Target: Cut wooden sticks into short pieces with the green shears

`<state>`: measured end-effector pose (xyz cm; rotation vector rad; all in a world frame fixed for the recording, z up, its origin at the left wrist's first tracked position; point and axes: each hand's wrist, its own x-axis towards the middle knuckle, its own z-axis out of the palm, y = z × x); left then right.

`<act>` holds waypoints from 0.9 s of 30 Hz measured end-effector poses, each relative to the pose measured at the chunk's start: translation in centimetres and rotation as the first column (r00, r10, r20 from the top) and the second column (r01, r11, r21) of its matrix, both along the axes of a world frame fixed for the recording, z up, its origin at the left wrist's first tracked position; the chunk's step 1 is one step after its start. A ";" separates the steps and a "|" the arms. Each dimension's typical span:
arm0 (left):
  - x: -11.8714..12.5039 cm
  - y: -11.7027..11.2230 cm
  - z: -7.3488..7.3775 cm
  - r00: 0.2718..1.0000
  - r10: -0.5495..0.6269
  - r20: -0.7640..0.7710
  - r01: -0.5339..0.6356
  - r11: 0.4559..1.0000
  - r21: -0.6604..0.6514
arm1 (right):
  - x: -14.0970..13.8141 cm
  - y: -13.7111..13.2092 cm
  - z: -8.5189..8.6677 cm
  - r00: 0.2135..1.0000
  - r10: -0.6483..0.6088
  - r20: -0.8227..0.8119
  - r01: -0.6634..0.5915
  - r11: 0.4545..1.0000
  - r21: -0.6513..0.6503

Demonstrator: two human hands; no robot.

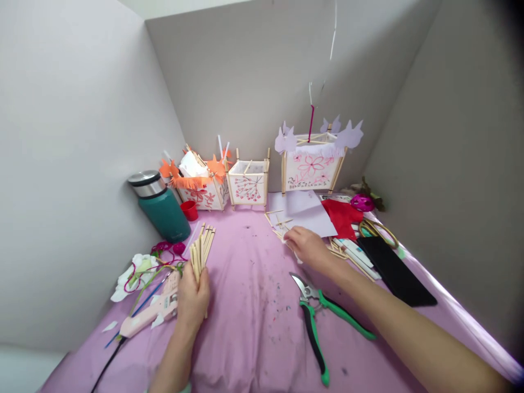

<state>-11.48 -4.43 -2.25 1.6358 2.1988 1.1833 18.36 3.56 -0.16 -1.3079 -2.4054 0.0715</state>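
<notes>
My left hand [192, 289] is closed round a bundle of thin wooden sticks [198, 256], which point up and away from me. A few more sticks [210, 240] with dark marks lie just behind it. My right hand [307, 245] reaches to the near edge of a white paper sheet [313, 213], its fingers pressed together. Around the fingertips are short loose sticks [282, 222] and a whitish scrap; what the fingers grip is too small to name. Green-handled pruning shears [313, 300] lie with blades apart below my right forearm.
A pink glue gun [153, 314] and yarn lie at left, beside a teal bottle [166, 213] and red cup [189, 210]. Paper-sided stick lanterns [248, 183] stand at the back; one hanging lantern [313, 166] is at right. A black phone-like slab [397, 270] and red cloth [341, 218] lie right.
</notes>
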 end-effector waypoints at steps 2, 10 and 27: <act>0.7 0.5 0.8 0.997 -0.070 -0.022 0.069 0.996 -0.061 | 2.2 0.9 0.7 0.991 -0.108 -0.073 0.113 0.991 0.065; 5.2 5.0 2.9 0.904 -0.287 -0.319 0.144 0.903 -0.404 | 8.9 1.0 0.9 0.877 -0.425 -0.223 0.469 0.856 0.216; 8.2 4.6 2.1 0.757 -0.206 -0.620 -0.079 0.913 -0.401 | 8.9 -9.2 -2.0 0.973 -0.190 -0.129 0.182 0.981 -0.074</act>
